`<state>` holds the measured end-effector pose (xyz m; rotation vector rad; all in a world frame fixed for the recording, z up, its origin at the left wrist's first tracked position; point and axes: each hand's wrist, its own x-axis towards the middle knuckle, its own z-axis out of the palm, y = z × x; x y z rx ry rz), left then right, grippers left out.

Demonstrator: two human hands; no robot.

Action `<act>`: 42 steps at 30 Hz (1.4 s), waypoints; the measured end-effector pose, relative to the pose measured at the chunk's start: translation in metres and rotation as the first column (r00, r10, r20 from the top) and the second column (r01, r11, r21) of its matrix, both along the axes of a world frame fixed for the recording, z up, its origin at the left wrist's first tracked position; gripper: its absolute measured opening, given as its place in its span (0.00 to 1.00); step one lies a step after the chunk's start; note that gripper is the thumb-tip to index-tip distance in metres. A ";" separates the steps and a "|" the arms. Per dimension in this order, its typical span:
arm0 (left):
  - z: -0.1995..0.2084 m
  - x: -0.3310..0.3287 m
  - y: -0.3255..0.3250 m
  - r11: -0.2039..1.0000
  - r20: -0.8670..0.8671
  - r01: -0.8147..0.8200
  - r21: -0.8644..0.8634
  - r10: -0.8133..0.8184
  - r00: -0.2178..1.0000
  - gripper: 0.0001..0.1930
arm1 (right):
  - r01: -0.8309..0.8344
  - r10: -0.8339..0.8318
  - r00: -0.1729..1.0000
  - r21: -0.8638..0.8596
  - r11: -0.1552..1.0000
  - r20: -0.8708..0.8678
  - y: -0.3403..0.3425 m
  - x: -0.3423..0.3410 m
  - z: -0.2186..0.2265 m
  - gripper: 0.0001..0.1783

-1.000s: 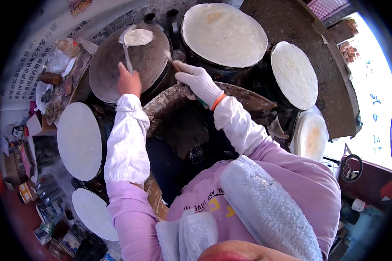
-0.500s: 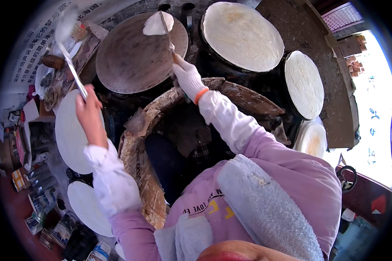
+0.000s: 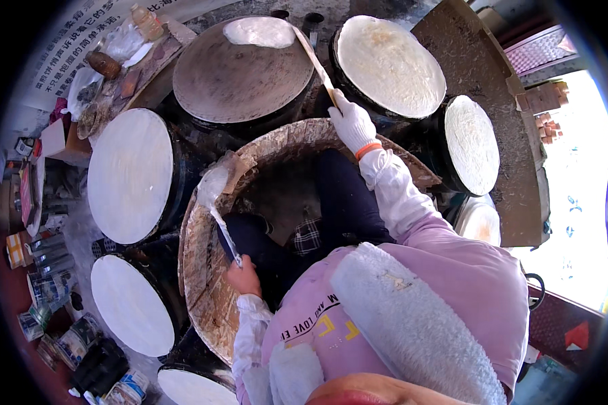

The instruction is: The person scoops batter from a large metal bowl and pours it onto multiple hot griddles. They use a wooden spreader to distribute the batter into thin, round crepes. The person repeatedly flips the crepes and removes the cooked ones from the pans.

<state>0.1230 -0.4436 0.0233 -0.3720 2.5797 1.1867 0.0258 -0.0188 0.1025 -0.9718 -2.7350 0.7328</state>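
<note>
My bare left hand (image 3: pixel 243 275) is closed round the handle of a ladle (image 3: pixel 224 231). The ladle's bowl, coated in white batter, is over the inner-left rim of a ring-shaped wooden stand (image 3: pixel 206 283) that curves around my legs. My right hand (image 3: pixel 352 123), in a white knit glove with an orange cuff, grips a long flat wooden spatula (image 3: pixel 313 55). Its far end meets a patch of wet white batter (image 3: pixel 259 32) lying at the back of a dark round griddle (image 3: pixel 243 84). Most of that griddle's surface is bare brown.
More round griddles covered with white sheets of batter stand around me: one back right (image 3: pixel 390 66), one right (image 3: pixel 471 145), two left (image 3: pixel 130 177) (image 3: pixel 132 305). A side table (image 3: pixel 138 84) with bags and a bottle is at back left. A brown board (image 3: pixel 483 101) rises at right.
My left hand has come down from the upper left towards my body, bringing the ladle over the stand. The right hand has shifted right with the spatula. The batter patch looks wider and flatter.
</note>
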 end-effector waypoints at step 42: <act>-0.052 -0.009 -0.007 1.000 -0.177 0.015 -0.016 -0.017 0.984 0.10 | -0.616 0.614 0.786 0.001 0.788 -0.073 0.016 -0.185 -0.001 0.25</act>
